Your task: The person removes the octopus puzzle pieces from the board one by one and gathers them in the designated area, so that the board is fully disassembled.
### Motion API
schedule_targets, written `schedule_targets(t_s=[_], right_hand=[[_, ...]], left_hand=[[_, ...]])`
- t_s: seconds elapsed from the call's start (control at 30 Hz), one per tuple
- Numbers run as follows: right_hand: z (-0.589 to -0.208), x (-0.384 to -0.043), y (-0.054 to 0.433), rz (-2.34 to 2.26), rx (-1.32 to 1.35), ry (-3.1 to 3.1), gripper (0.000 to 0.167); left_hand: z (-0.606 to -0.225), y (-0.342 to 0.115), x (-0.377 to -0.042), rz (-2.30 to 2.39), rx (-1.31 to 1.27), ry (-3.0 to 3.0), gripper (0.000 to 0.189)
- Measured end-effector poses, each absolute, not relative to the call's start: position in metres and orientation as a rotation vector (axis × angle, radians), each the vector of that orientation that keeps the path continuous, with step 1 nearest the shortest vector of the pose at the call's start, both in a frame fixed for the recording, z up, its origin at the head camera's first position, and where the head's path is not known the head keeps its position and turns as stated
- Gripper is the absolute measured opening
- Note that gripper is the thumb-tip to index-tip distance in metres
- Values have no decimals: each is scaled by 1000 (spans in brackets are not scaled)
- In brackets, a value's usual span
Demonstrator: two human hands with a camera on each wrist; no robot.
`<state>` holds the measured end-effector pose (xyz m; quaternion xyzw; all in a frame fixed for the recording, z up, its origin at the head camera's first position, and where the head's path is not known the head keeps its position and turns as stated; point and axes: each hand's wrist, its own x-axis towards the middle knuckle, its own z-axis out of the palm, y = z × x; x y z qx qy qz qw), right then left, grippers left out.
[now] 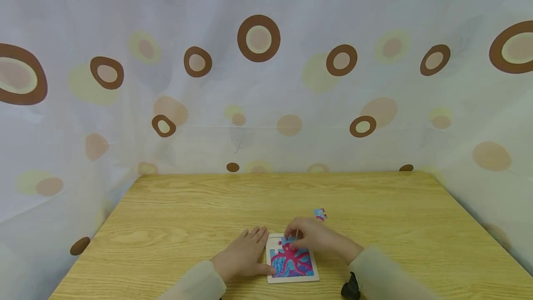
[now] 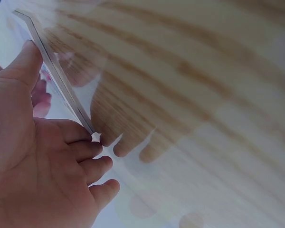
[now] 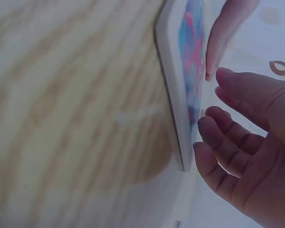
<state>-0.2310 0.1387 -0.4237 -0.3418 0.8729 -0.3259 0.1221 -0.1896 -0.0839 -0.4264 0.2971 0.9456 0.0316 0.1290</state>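
Observation:
A jigsaw puzzle [image 1: 290, 263] with a pink octopus on blue lies in a white-framed tray [image 1: 293, 280] near the table's front edge. At its upper left corner the white tray bottom shows. My left hand [image 1: 247, 254] lies flat along the tray's left side, thumb over the lower left edge; the left wrist view shows its fingers stretched out. Over the puzzle's upper right part is my right hand [image 1: 311, 235], fingers bent and fingertips down at the surface. In the right wrist view no piece shows between its thumb and fingers. A loose puzzle piece [image 1: 320, 215] lies beyond it.
The wooden table [image 1: 187, 216] reaches back to a white curtain [image 1: 266, 87] with brown and beige circles, which also hangs along both sides. A black object [image 1: 351, 287] is at my right sleeve.

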Motion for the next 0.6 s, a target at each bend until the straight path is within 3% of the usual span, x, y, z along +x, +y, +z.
schedule_targets(t_s=[0.6], right_hand=[[-428, -232, 127, -839, -977, 2552, 14]], left_hand=[[-426, -83, -189, 53, 888, 2751, 89]])
